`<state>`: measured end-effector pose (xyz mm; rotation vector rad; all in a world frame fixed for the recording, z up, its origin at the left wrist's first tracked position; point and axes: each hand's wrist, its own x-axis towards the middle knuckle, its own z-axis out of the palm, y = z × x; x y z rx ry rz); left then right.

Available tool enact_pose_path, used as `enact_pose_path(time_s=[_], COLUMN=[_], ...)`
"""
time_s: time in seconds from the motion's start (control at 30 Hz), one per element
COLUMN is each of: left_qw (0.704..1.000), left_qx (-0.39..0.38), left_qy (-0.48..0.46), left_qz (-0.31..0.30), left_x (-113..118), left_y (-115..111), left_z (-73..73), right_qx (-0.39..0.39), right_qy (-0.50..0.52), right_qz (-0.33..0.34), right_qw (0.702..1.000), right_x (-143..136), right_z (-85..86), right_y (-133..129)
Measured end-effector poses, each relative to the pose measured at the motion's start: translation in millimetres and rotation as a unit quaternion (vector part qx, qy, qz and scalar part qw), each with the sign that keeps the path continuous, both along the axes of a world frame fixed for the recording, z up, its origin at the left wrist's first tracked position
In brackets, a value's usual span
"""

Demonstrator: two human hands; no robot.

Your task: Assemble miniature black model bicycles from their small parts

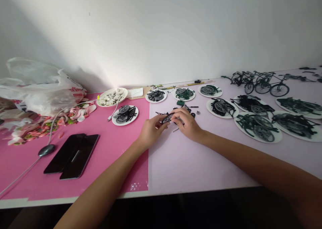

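Note:
Near the seam between the pink and pale halves of the table, both hands meet around a small toy bicycle wheel (pixel 167 118), dark with thin spokes. My left hand (pixel 150 130) pinches its left side between thumb and fingers. From the right, my right hand (pixel 186 123) closes its fingers at the wheel's other edge, hiding part of it. Just behind the hands lie loose black bicycle parts (pixel 193 115), a small green piece (pixel 180 102) and a small grey piece (pixel 198 112).
White plates of bicycle parts (pixel 156 95) stand behind and to the right. Assembled toy bicycles (pixel 266 83) stand at the back right. At left are two dark phones (pixel 79 156), a cable with a puck (pixel 46 150), a bowl of white pieces (pixel 112 97), petals (pixel 37 131) and a plastic bag (pixel 45 91).

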<state>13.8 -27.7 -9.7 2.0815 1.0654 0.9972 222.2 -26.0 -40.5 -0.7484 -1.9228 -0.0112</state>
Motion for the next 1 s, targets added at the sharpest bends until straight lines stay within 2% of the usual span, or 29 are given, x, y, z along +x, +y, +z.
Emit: enact_pose_path(time_s=[0.17, 0.3, 0.57, 1.0], left_qw=[1.0, 0.999, 0.991, 0.991], left_qx=[-0.01, -0.028, -0.088, -0.089], left_qy=[-0.021, -0.03, -0.102, -0.103], left_qz=[-0.005, 0.009, 0.002, 0.013], left_x=[1.4, 2.5, 6.9, 8.3], left_y=[-0.9, -1.4, -3.7, -5.4], left_z=[-2.5, -4.3, -4.5, -4.3], right_qx=[-0.01, -0.025, -0.035, -0.037], right_qy=[-0.004, -0.009, -0.01, -0.011], right_qz=[-0.004, 0.026, 0.043, 0.04], right_qw=[1.0, 0.999, 0.998, 0.998], right_x=[0.5, 1.8, 2.0, 1.9], right_z=[-0.9, -1.0, -0.3, -1.3], right_y=[-0.4, -0.7, -0.7, -0.3])
